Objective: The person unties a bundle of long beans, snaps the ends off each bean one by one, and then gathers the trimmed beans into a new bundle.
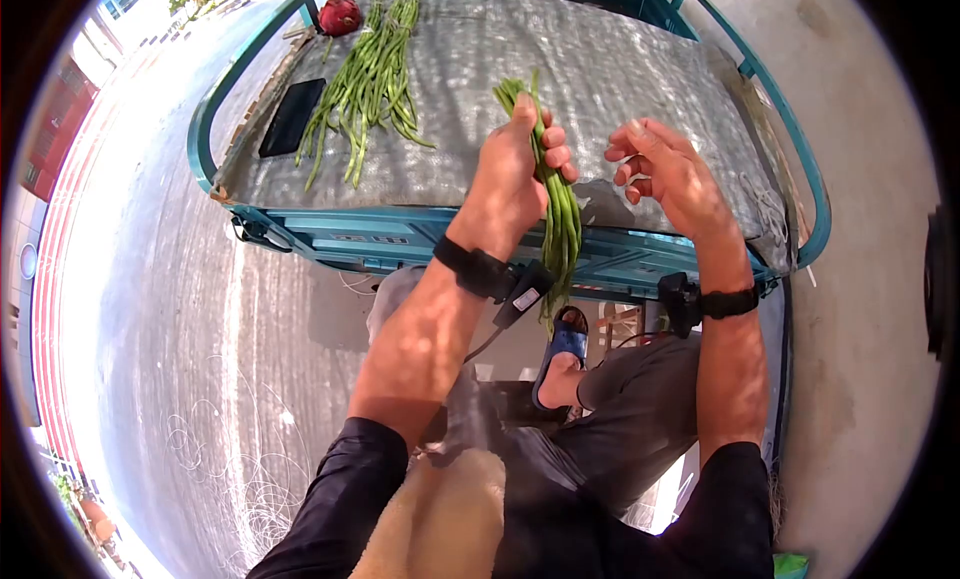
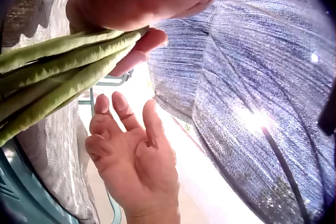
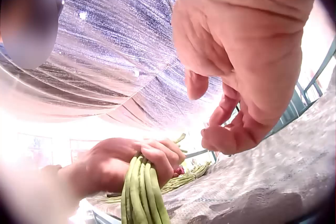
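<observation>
My left hand [image 1: 510,179] grips a bunch of long green beans [image 1: 564,229] around its upper part, over the near part of a grey woven sheet. Short bean ends stick out above the thumb, while the long ends hang past the sheet's near edge. In the right wrist view the fingers wrap round the beans [image 3: 140,192]. To the right of the bunch my right hand [image 1: 675,179] is raised, apart from it, its fingers loosely bent with nothing visible between them. More long beans [image 1: 365,84] lie in a pile at the sheet's far left.
A black phone [image 1: 292,119] lies left of the bean pile, and a red dragon fruit [image 1: 339,16] sits behind it. Teal rails [image 1: 805,169] border the sheet [image 1: 600,59] on both sides. A sandalled foot [image 1: 563,364] is below the near edge. An umbrella-like canopy [image 2: 252,50] spreads overhead.
</observation>
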The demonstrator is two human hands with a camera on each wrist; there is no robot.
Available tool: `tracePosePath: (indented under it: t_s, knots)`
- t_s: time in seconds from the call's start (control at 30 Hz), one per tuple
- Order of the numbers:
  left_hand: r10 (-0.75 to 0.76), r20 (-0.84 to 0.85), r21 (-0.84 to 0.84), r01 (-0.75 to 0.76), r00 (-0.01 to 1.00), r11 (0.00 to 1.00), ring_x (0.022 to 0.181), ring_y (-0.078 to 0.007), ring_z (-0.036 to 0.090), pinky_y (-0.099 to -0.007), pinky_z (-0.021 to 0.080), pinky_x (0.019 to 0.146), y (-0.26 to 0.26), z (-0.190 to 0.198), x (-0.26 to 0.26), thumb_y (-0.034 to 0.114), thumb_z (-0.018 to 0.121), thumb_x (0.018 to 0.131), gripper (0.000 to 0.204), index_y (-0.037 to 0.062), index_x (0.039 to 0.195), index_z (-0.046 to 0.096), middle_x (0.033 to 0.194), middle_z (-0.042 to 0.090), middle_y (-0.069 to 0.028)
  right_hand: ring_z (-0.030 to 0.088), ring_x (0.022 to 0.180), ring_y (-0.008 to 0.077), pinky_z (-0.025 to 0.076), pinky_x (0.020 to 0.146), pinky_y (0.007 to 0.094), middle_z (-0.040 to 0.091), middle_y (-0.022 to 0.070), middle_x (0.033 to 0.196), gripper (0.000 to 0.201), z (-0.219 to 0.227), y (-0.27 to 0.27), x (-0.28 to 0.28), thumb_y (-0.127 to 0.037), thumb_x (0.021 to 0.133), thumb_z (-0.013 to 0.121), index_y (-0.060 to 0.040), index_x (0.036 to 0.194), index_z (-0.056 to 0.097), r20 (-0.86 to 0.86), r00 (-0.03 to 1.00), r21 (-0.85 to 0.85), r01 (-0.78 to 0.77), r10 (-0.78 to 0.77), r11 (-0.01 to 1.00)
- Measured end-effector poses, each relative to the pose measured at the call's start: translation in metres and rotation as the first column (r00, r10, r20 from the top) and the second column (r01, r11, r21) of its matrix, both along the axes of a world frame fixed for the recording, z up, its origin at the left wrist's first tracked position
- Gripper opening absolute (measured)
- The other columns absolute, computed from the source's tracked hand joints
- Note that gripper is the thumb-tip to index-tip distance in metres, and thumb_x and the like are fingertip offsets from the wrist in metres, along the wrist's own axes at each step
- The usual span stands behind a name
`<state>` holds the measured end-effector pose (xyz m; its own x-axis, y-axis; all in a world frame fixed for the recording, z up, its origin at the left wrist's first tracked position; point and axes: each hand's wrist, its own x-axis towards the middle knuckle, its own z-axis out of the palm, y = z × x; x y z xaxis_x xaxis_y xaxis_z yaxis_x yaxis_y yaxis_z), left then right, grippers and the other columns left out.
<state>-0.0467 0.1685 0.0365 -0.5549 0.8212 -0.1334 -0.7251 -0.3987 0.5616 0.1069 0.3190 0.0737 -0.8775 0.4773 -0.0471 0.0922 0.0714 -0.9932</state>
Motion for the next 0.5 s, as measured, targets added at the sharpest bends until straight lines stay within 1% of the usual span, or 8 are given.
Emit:
tracePosePath:
  t_s: [0.07,0.17,0.2,0.3,0.33,0.43,0.47,0.5]
  knots:
    - [0.05,0.068,0.027,-0.052,0.996,0.998,0.066,-0.0128,0.046,-0.0359,0.047,0.068,-0.001,0.001,-0.008,0.041,0.051,0.114,0.033,0.0085,0.105,0.051,0.082,0.049,0.0009,0.069,0.101,0.0171,0.056,0.082,0.0349,0.072,0.0099,0.11,0.049,0.0,-0.001,-0.002,-0.048,0.108,0.059,-0.0023,0.121,0.068,0.08,0.993,0.018,-0.083,0.081,0.996]
    - [0.108,0.139,0.062,-0.118,0.984,0.991,0.066,-0.013,0.046,-0.0365,0.047,0.069,0.0,-0.005,-0.018,0.04,0.052,0.114,0.033,0.0079,0.104,0.051,0.082,0.049,0.0,0.069,0.11,0.0211,0.055,0.091,0.039,0.073,0.0106,0.116,0.052,-0.007,-0.016,-0.009,-0.049,0.108,0.058,-0.0017,0.127,0.068,0.08,0.986,0.063,-0.155,0.15,0.986]
    - [0.127,0.159,0.044,-0.135,0.979,0.99,0.066,-0.013,0.046,-0.0368,0.047,0.069,0.002,-0.004,-0.022,0.04,0.052,0.114,0.033,0.0078,0.104,0.051,0.082,0.049,-0.0002,0.065,0.123,0.0224,0.052,0.101,0.0408,0.071,0.0108,0.127,0.056,-0.01,-0.018,-0.01,-0.048,0.108,0.059,-0.0007,0.136,0.064,0.081,0.976,0.013,-0.202,0.201,0.979]
    - [0.145,0.194,0.054,-0.158,0.97,0.986,0.065,-0.0129,0.046,-0.0363,0.046,0.067,0.004,-0.006,-0.031,0.039,0.051,0.114,0.034,0.008,0.102,0.05,0.079,0.047,0.0,0.06,0.13,0.0206,0.049,0.106,0.0391,0.066,0.0103,0.136,0.057,-0.035,-0.022,-0.021,-0.046,0.108,0.059,-0.0012,0.144,0.059,-0.023,0.978,0.008,-0.207,0.207,0.978]
    - [0.143,0.196,0.068,-0.159,0.97,0.985,0.065,-0.0128,0.046,-0.0361,0.046,0.067,0.004,-0.007,-0.033,0.039,0.05,0.114,0.034,0.0079,0.102,0.05,0.078,0.046,0.0001,0.055,0.137,0.0201,0.045,0.111,0.0377,0.061,0.0129,0.143,0.061,-0.041,-0.021,-0.027,-0.045,0.108,0.06,0.0004,0.148,0.055,-0.064,0.953,-0.095,-0.302,0.297,0.949]
    - [0.18,0.156,0.049,-0.189,0.971,0.981,0.062,-0.0126,0.045,-0.0349,0.046,0.065,0.002,0.001,-0.03,0.039,0.046,0.116,0.037,0.0082,0.097,0.047,0.074,0.044,0.0012,0.06,0.129,0.0195,0.048,0.108,0.0357,0.065,0.0141,0.136,0.062,-0.053,-0.033,-0.039,-0.045,0.108,0.061,0.0028,0.146,0.055,-0.145,0.931,-0.043,-0.344,0.335,0.938]
    - [0.175,0.157,0.054,-0.185,0.972,0.981,0.062,-0.0127,0.045,-0.0348,0.046,0.065,0.0,0.001,-0.034,0.039,0.045,0.116,0.037,0.0083,0.096,0.047,0.074,0.043,0.0014,0.067,0.116,0.019,0.052,0.103,0.0347,0.069,0.0131,0.125,0.059,-0.041,-0.046,-0.037,-0.046,0.108,0.061,0.0039,0.14,0.059,-0.146,0.935,-0.219,-0.348,0.322,0.912]
    - [0.172,0.159,0.059,-0.183,0.972,0.981,0.061,-0.0128,0.045,-0.0347,0.046,0.064,-0.001,0.001,-0.039,0.039,0.044,0.116,0.038,0.0084,0.095,0.046,0.073,0.043,0.0017,0.068,0.112,0.0193,0.054,0.1,0.0353,0.071,0.0124,0.121,0.057,-0.035,-0.045,-0.036,-0.046,0.108,0.06,0.0032,0.136,0.061,-0.142,0.927,-0.249,-0.373,0.348,0.894]
